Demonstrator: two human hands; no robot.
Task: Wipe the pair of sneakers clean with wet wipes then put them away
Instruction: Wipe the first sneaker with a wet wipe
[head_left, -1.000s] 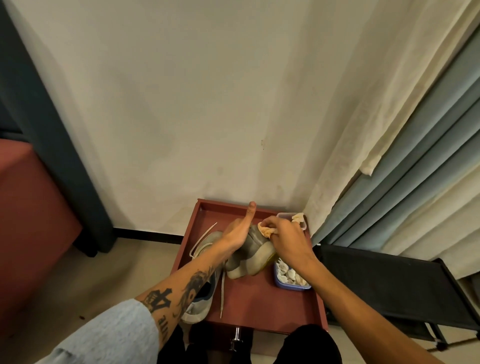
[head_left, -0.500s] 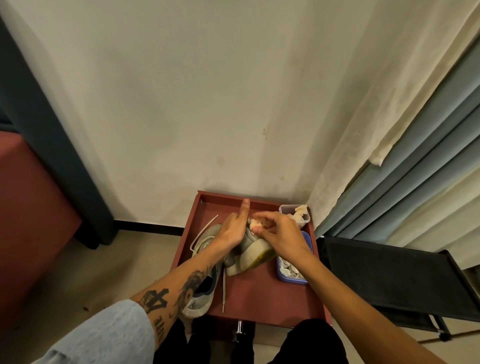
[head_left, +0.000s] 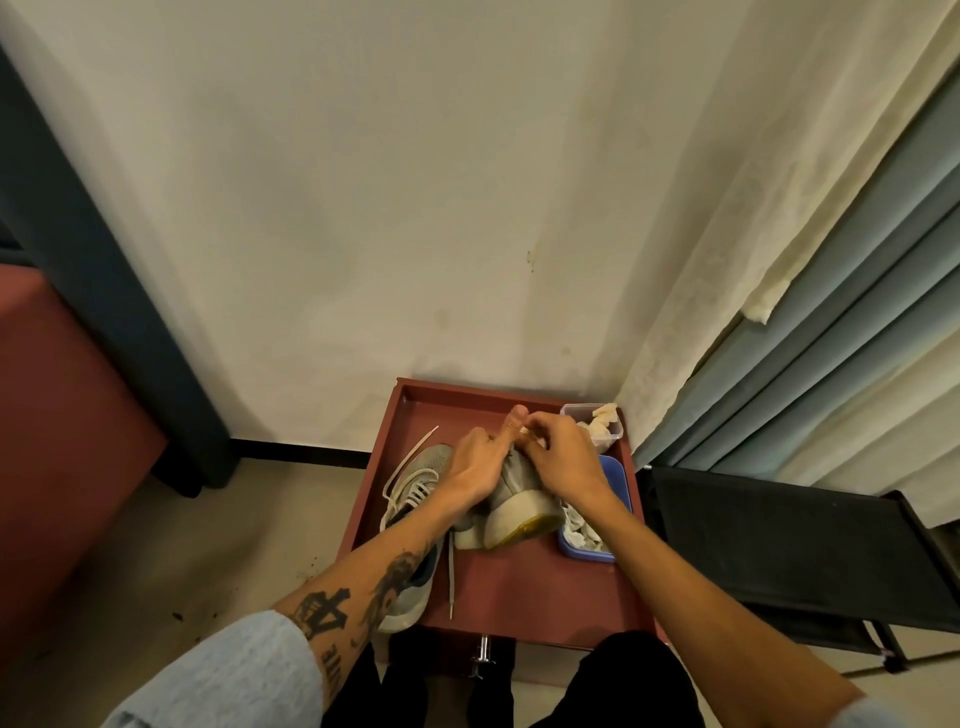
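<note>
**Wipe regathered at the toe of the held sneaker**

Head view: the left hand (head_left: 475, 467) grips the held sneaker (head_left: 519, 514), which is tipped on its side near the middle of the red tray (head_left: 519, 597) with its pale sole edge facing the camera. The fingers wrap its upper and the thumb stands straight up. A second ago the right hand (head_left: 563, 462) pressed a crumpled wet wipe (head_left: 539, 442) flat against that upper. Now its curled fingers have risen to the left thumb tip and pinch only a pale scrap, mostly hidden. This looks like refolding or shifting the wipe between strokes, so cleaning of this shoe seems unfinished and putting away has not begun.

The second sneaker (head_left: 415, 499) lies flat along the tray's left side, partly under the left forearm, its heel over the near edge. A loose lace (head_left: 452, 577) trails beside it. Behind the right hand sits a clear tub (head_left: 597, 426) of wipes; under the right wrist a blue tub (head_left: 621, 478) holds crumpled ones. A black rack (head_left: 779, 530) stands to the right, below a curtain (head_left: 779, 312). The blue tub crowds the sneaker's sole, and the lace could snag on lifting.
</note>
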